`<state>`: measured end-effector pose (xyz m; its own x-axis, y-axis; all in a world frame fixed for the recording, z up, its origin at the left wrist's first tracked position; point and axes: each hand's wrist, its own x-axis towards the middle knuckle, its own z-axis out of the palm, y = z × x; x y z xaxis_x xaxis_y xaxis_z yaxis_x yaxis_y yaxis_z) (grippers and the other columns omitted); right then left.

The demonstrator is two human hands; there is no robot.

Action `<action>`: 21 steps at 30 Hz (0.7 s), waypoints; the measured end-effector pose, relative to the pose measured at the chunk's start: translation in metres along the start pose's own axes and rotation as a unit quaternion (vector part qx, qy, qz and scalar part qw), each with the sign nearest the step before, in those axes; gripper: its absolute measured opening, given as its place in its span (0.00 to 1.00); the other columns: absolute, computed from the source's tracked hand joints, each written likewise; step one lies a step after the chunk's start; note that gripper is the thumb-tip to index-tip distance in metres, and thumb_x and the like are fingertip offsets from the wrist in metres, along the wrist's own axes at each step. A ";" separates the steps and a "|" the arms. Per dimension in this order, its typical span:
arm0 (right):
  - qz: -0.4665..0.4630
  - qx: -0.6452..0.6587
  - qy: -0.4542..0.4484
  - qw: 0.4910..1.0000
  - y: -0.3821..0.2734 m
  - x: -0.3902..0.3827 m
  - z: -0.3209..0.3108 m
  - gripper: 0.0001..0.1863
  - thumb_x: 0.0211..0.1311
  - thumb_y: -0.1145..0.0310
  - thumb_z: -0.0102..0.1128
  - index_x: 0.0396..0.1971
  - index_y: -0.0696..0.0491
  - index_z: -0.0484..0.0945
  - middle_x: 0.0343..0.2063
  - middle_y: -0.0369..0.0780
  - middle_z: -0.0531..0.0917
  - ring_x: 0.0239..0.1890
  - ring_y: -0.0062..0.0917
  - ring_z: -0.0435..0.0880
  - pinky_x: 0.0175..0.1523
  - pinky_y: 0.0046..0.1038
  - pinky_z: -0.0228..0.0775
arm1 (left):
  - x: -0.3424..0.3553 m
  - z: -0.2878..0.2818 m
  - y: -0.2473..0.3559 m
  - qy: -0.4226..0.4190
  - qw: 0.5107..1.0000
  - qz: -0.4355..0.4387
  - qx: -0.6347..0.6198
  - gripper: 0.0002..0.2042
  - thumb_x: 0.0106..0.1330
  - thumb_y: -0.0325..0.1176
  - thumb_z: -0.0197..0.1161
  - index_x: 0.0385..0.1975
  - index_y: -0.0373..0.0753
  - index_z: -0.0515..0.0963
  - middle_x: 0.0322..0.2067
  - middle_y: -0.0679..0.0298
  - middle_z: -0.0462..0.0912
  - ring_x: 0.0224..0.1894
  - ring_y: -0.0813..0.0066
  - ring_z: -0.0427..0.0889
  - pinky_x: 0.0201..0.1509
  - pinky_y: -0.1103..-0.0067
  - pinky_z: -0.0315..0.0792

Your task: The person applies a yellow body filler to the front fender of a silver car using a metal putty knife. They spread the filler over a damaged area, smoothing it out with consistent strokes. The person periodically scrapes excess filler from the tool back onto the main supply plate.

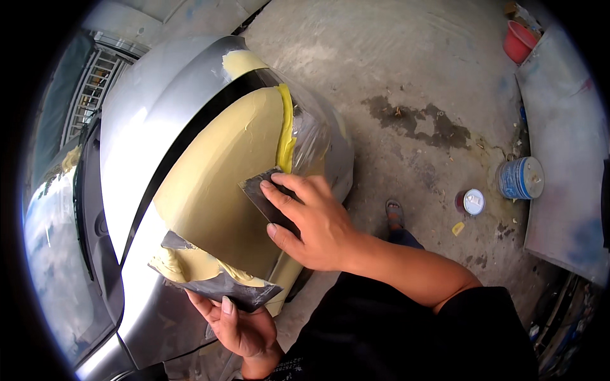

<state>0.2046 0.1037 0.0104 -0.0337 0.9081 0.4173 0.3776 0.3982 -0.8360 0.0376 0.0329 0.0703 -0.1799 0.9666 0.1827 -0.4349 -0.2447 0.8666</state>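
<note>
Pale yellow body filler (219, 149) coats a large area of the silver car's (143, 105) front fender. My right hand (321, 222) grips a dark, flat filler spreader (257, 193), fingers on one face and thumb at its lower edge. The spreader lies against the coated surface near a bright yellow strip (286, 130). Lower down, my left hand (238, 327) holds a grey mixing plate (232, 289) from beneath, its thumb at the near edge. Thick yellow filler (198, 263) lies heaped and smeared on that plate. Past the yellow strip, wrinkled clear film (308, 133) covers the headlight area.
To the right on the concrete floor stand a round tin (473, 202) and a blue-and-white bucket (522, 178). A red bucket (519, 43) is at the far right, beside a pale panel (562, 127). A dark stain (422, 120) marks the floor.
</note>
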 end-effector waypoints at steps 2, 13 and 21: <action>-0.038 0.077 -0.014 0.996 -0.001 -0.007 -0.022 0.29 0.57 0.64 0.59 0.57 0.62 0.70 0.57 0.51 0.69 0.53 0.41 0.70 0.58 0.37 0.63 | 0.003 0.004 -0.002 -0.005 1.000 -0.019 -0.014 0.30 0.63 0.21 0.49 0.67 0.36 0.52 0.65 0.52 0.60 0.66 0.58 0.61 0.70 0.62 0.56; -0.010 -0.030 -0.014 0.999 0.032 0.032 -0.064 0.27 0.56 0.62 0.59 0.56 0.55 0.72 0.56 0.43 0.72 0.51 0.41 0.69 0.60 0.36 0.61 | 0.003 0.028 0.000 0.001 1.000 0.021 -0.007 0.30 0.63 0.19 0.51 0.67 0.38 0.53 0.65 0.55 0.60 0.66 0.59 0.62 0.70 0.61 0.56; 0.027 -0.149 -0.149 0.977 0.025 0.100 -0.071 0.27 0.59 0.59 0.49 0.57 0.54 0.72 0.58 0.43 0.71 0.54 0.45 0.69 0.60 0.38 0.64 | -0.005 0.021 -0.004 0.021 1.000 0.015 -0.003 0.30 0.63 0.20 0.50 0.67 0.39 0.53 0.65 0.55 0.60 0.66 0.59 0.62 0.70 0.61 0.56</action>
<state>0.2768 0.1949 0.0565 -0.2580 0.9418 0.2154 0.6381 0.3335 -0.6940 0.0590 0.0308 0.0761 -0.2298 0.9549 0.1882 -0.4335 -0.2736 0.8586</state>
